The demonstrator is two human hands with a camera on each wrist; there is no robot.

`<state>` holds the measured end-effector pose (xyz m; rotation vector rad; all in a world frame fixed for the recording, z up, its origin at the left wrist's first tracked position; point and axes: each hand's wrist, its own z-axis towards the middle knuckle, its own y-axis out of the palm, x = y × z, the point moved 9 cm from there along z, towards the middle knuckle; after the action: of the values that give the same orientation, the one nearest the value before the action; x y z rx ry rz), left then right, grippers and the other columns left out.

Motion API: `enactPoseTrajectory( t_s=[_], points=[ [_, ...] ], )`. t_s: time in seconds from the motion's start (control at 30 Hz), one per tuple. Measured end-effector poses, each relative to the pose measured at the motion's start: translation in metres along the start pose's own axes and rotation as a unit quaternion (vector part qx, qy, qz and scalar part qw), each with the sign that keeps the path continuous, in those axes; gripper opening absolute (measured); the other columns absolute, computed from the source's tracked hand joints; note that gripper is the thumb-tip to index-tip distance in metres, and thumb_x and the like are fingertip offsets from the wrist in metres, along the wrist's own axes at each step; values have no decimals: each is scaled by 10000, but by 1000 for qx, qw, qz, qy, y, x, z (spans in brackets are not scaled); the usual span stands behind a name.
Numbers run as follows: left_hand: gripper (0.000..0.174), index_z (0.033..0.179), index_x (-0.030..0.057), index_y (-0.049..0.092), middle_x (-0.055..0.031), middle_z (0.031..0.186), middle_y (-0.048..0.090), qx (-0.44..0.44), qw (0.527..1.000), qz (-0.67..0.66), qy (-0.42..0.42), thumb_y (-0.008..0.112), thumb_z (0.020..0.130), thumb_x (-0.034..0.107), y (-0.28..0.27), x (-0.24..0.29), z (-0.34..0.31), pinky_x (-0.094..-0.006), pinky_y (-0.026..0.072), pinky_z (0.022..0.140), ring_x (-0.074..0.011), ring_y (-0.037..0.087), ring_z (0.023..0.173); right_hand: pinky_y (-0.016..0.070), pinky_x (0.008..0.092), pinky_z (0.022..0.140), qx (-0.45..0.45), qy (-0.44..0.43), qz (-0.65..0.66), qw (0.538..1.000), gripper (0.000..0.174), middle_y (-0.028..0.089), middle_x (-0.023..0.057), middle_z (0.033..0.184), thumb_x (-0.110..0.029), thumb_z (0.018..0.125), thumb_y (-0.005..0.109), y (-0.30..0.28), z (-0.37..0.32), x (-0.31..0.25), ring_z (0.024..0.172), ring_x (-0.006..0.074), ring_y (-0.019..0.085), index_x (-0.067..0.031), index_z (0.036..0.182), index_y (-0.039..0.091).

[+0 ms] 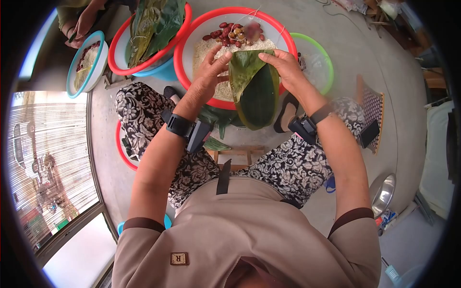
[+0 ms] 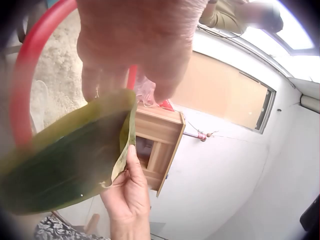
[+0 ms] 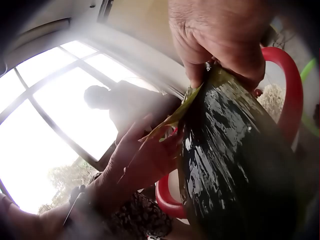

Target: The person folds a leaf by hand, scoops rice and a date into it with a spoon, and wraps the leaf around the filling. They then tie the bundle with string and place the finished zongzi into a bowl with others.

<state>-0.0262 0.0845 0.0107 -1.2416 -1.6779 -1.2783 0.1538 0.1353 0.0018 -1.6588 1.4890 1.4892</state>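
Observation:
A broad, wet green leaf (image 1: 257, 96) is held up over the rice basin, its upper part folded across itself. My right hand (image 1: 284, 68) pinches its top right corner between thumb and fingers; the right wrist view shows the glossy leaf (image 3: 225, 145) hanging from that grip. At the leaf's left edge is my left hand (image 1: 209, 74), fingers extended and spread, the thumb beside the fold. Below and behind the leaf, the red-rimmed basin (image 1: 180, 60) holds white rice (image 1: 204, 50) with a pile of red dates (image 1: 225, 32) at its far side.
Left of the basin, a second red-rimmed tub (image 1: 114, 60) holds more large leaves (image 1: 153, 29). Farther left stands a blue-rimmed bowl (image 1: 98, 67) near another person's hands (image 1: 79, 36). A green-rimmed basin (image 1: 330, 67) is at the right. More leaves (image 1: 218, 120) lie below, by a wooden stool (image 1: 240, 156).

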Motion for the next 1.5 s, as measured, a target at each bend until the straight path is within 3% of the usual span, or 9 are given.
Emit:
enactPoseTrajectory(
  t_s=[0.17,0.23,0.33,0.63,0.93,1.27,1.37,1.47,1.5],
  points=[
    [713,1359,-16,396,-161,1131,613,8,999,-6,-31,783,796,188,1,-28,7,-341,515,836,-210,633,992,515,234,710,-8,-20,6,1000,171,686,40,917,-153,908,655,7,1,-4,781,90,638,-9,1000,661],
    [572,1266,-15,485,-125,1060,642,6,994,-107,-29,773,775,40,1,-29,12,-298,529,776,-212,655,914,503,221,691,-39,-1,-38,999,186,683,30,910,-177,905,664,11,0,-5,785,80,632,-17,1000,662],
    [421,1162,-12,556,-110,995,660,23,998,-62,-17,750,789,15,-6,-25,15,-287,535,764,-193,657,889,481,215,679,-54,29,-53,997,205,674,6,881,-203,898,678,13,0,-8,779,68,616,-22,994,665],
    [408,1114,-19,577,-92,897,674,13,1000,-27,-3,786,773,63,8,-16,6,-295,533,757,-161,655,818,429,223,740,-21,-53,-177,983,190,651,-19,821,-255,910,659,5,8,-10,796,49,558,-69,881,679],
    [324,1035,-7,613,-85,896,680,10,998,-39,-57,788,769,56,4,-34,6,-287,552,700,-159,661,759,431,227,754,-15,-30,-184,982,199,642,-21,844,-244,930,632,7,7,-13,802,53,558,-50,911,670],
    [236,996,14,634,-60,897,687,9,1000,-28,-4,755,794,28,7,-24,3,-273,550,679,-133,658,748,427,236,692,-19,-62,-150,987,206,582,-60,779,-229,892,658,10,5,-19,747,45,509,-25,879,680],
    [241,1004,15,636,-80,881,698,22,993,86,83,749,792,41,9,-12,2,-275,543,679,-130,661,740,455,263,658,23,-63,-223,973,229,621,-21,710,-249,852,675,-3,12,-13,692,72,555,-23,828,691],
    [259,1026,15,608,-49,864,663,60,936,303,169,728,797,36,17,5,-8,-263,524,685,-153,651,761,481,295,620,102,-90,-364,921,258,650,44,651,-279,812,687,-4,9,-23,630,112,596,-22,785,696],
    [278,1032,28,595,-67,850,643,58,879,419,219,725,786,43,30,20,-18,-291,525,681,-195,653,763,491,305,620,121,-86,-400,905,267,655,69,650,-289,804,684,-3,8,-24,626,127,613,-23,781,698]
  ],
)
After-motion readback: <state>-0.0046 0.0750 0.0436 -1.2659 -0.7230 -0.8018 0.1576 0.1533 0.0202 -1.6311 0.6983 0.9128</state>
